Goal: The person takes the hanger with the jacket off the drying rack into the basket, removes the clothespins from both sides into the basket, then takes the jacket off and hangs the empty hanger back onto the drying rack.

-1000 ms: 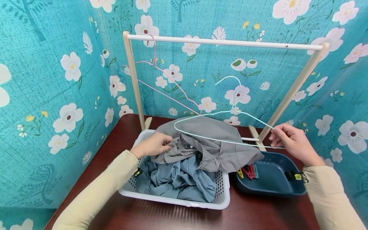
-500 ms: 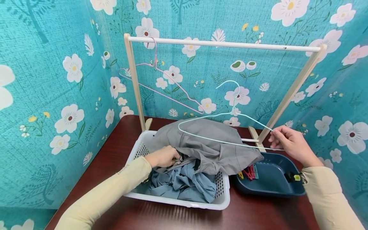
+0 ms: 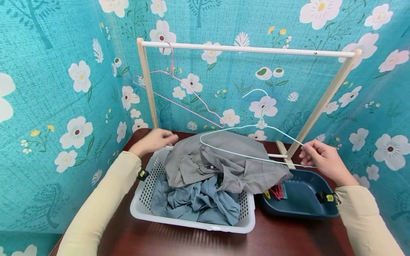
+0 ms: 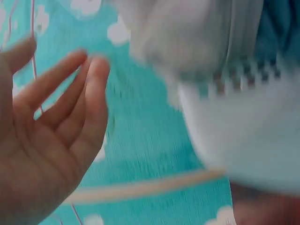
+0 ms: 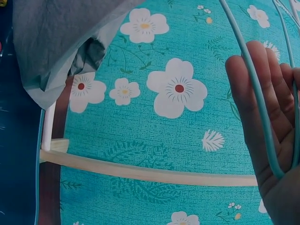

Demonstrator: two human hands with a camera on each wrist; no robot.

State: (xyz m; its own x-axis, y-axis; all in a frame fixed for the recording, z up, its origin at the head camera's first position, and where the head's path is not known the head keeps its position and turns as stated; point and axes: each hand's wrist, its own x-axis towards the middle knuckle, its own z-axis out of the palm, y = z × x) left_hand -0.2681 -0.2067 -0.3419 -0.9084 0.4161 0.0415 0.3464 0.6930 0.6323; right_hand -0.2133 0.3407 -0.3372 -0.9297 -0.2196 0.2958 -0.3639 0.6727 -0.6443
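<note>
My left hand [image 3: 157,140] is lifted at the back left corner of the white basket [image 3: 189,224], beside a grey buttoned garment [image 3: 250,176]. In the left wrist view its fingers are loosely extended and hold nothing. The grey garment lies crumpled over the basket's back and right side, on top of blue-grey cloth [image 3: 198,202]. A light-blue wire hanger [image 5: 260,101] is gripped at its right end by my right hand [image 3: 325,158]. That hanger stands tilted above the grey garment, its hook pointing up and left.
Behind the basket stands a wooden rack with a white rail [image 3: 250,49]. A pink hanger [image 3: 198,95] hangs from the rail's left part. To the right, a dark blue tray [image 3: 304,209] contains several clothes pegs [image 3: 279,192]. Patterned cloth [image 3: 77,170] covers the walls.
My left hand first reached right into the grey garment, then let go and moved back to the left and up. The garment now lies spread further left. My right hand keeps the hanger nearly still.
</note>
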